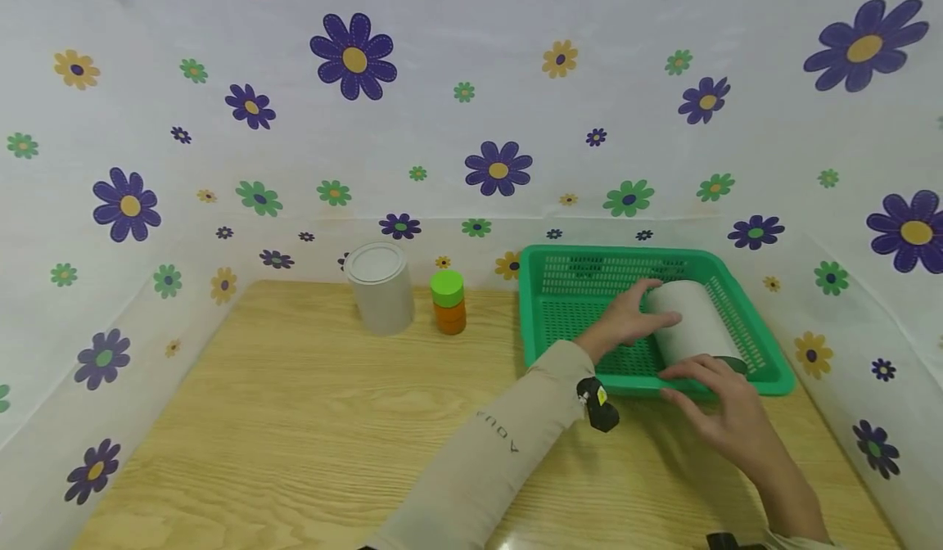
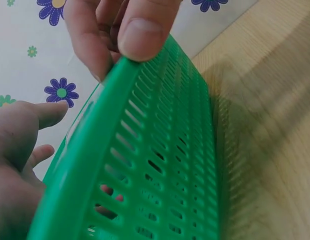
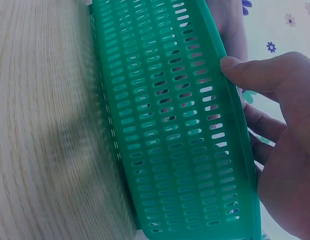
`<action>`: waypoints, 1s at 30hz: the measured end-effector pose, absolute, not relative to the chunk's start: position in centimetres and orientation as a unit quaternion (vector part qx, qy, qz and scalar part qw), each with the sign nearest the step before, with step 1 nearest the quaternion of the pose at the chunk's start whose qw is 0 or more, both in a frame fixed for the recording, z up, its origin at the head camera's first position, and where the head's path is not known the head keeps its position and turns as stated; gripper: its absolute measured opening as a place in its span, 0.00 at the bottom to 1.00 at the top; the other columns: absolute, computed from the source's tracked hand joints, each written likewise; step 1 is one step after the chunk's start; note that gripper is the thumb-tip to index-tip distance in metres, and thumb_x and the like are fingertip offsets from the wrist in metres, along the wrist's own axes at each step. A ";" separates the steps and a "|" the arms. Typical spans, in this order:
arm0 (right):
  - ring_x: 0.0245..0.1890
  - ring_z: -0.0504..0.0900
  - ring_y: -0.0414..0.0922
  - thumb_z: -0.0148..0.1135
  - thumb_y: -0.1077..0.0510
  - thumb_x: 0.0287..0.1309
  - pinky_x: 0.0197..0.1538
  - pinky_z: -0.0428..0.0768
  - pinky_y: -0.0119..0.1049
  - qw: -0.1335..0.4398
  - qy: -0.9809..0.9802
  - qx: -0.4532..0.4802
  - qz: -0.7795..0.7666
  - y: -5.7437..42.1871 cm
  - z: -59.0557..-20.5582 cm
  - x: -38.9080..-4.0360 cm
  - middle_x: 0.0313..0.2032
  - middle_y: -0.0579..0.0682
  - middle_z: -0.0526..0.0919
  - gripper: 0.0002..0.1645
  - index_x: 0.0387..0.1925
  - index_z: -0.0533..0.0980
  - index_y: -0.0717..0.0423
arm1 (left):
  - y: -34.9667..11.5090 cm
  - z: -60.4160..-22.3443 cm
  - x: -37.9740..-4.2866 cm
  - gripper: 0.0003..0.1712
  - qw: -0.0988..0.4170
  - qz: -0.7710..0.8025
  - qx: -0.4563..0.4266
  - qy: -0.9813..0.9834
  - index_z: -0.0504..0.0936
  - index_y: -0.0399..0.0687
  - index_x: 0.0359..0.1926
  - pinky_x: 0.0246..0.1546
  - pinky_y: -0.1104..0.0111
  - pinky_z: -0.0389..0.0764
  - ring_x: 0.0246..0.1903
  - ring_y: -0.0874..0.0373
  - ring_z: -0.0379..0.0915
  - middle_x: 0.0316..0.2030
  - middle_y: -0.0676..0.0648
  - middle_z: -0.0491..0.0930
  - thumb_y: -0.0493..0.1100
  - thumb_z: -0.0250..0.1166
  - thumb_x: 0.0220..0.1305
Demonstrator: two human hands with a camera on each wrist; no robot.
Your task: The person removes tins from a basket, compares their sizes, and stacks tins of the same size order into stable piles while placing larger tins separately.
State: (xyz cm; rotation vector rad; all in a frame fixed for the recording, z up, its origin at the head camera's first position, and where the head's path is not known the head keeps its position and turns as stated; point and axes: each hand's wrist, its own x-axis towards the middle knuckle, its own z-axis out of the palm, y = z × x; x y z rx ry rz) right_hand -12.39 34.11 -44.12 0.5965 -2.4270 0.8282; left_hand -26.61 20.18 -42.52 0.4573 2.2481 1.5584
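Observation:
A green plastic basket [image 1: 526,321] with slotted walls stands at the right side of the table. Inside it, a whitish cylindrical can [image 1: 696,325] lies on its side against the right wall. My left hand [image 1: 624,319] reaches over the basket beside the can, fingers extended and thumb stretched towards it; whether it touches cannot be told. At the front rim, my right hand [image 1: 725,407] has its thumb [image 3: 232,66] on the rim and its fingers bent over to the inner side, close to the can's near end. Both hands flank the rim in the left wrist view.
Left of the basket, another pale can [image 1: 381,288] stands upright with its lid on. Between them is a small orange jar [image 1: 450,313] with a lime-green lid. Flower-printed white sheeting [image 1: 442,124] rises behind and on both sides of the wooden table [image 1: 295,419].

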 end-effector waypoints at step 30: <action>0.45 0.76 0.38 0.79 0.72 0.42 0.49 0.71 0.33 0.253 -0.896 0.210 0.298 34.1 -44.0 -12.4 0.42 0.42 0.84 0.24 0.40 0.85 0.47 | 25.2 -43.6 -27.2 0.53 0.241 0.574 0.074 0.779 0.56 0.73 0.77 0.52 0.45 0.81 0.53 0.47 0.75 0.57 0.47 0.73 0.54 0.77 0.58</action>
